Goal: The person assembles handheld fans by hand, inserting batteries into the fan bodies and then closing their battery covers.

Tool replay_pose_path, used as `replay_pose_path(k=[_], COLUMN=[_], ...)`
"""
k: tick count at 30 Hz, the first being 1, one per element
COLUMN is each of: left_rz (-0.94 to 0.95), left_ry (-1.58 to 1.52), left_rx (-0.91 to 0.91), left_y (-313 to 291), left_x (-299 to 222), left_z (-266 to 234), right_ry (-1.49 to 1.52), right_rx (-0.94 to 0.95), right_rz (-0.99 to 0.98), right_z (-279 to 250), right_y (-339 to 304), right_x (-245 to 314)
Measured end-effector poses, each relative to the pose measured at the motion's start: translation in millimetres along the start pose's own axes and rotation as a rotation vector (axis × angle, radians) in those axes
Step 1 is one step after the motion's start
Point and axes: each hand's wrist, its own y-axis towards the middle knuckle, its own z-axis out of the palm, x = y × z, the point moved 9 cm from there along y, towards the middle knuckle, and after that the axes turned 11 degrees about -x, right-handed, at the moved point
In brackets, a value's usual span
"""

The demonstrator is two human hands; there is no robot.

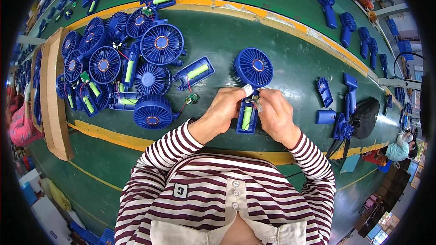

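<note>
In front of me lies a blue handheld fan with a round caged head [255, 66] and an opened handle shell [240, 124]. A green cylindrical battery [247, 117] sits in the shell. Above the battery, between my hands, is a small circuit board [253, 99]. My left hand [222, 109] is closed on the fan's left side at the neck, with a white cover on a fingertip. From the right, my right hand [278, 115] closes its thumb and fingers at the circuit board. The fingers partly hide the neck and the board.
Several unfinished fans [104, 66] are heaped at left, beside a cardboard tray [54, 95]. One open handle [194, 73] trails a wired board [192, 99]. At right are blue shell pieces [324, 91], a blue tool [349, 95] and a black pouch [366, 117]. Fans [325, 4] stand beyond the yellow-edged ledge.
</note>
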Motion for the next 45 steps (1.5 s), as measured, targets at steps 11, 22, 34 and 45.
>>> replay_pose_path(k=[11, 22, 34, 45], left_rz=[0.007, -0.031, 0.000, -0.008], left_ry=[0.080, -0.034, 0.073, -0.018], left_rx=[-0.011, 0.045, -0.020, -0.001], left_y=[1, 7, 3, 0], left_x=[0, 5, 6, 0], left_z=[-3, -1, -4, 0], right_ry=[0.010, 0.069, 0.009, 0.161], right_rx=[-0.008, -0.027, 0.076, 0.082], right_rz=[0.000, 0.093, 0.008, 0.211], right_z=[3, 1, 5, 0], right_y=[-2, 0, -1, 7], right_x=[-2, -11, -1, -20])
